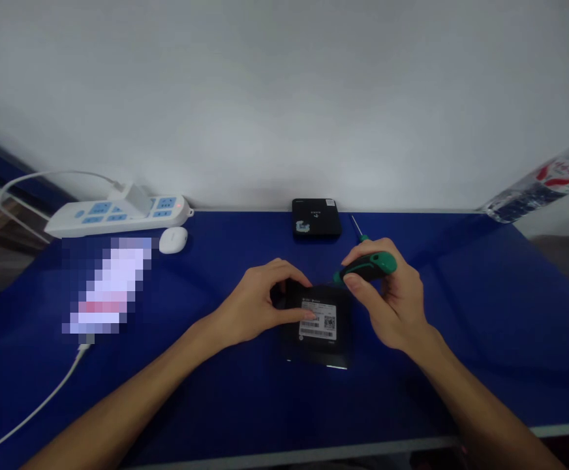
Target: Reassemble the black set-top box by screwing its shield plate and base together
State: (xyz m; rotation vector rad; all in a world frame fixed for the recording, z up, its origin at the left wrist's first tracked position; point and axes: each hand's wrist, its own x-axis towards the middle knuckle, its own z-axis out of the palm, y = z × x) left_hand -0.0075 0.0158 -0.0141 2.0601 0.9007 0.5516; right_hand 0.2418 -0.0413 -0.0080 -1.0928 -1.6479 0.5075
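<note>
A flat black box point(340, 329) with a white barcode label point(318, 320) lies on the blue table in front of me. My left hand point(265, 303) grips its left side, thumb across the label and fingers at the far edge. In my right hand point(397, 300) is a screwdriver point(370, 266) with a green and black handle. It is tilted, and its front end points at the box's far right edge. I cannot tell whether the tip touches the box. Just beyond my right hand lies a second, thinner screwdriver point(359, 227), its handle partly hidden.
Near the wall sits another black box point(316, 217). To the left are a white power strip point(118, 215) with a charger point(135, 199), a white earbud case point(173, 240) and a blurred-out phone point(113, 284) on a cable point(54, 388). A plastic-wrapped bundle point(549, 179) leans at the right.
</note>
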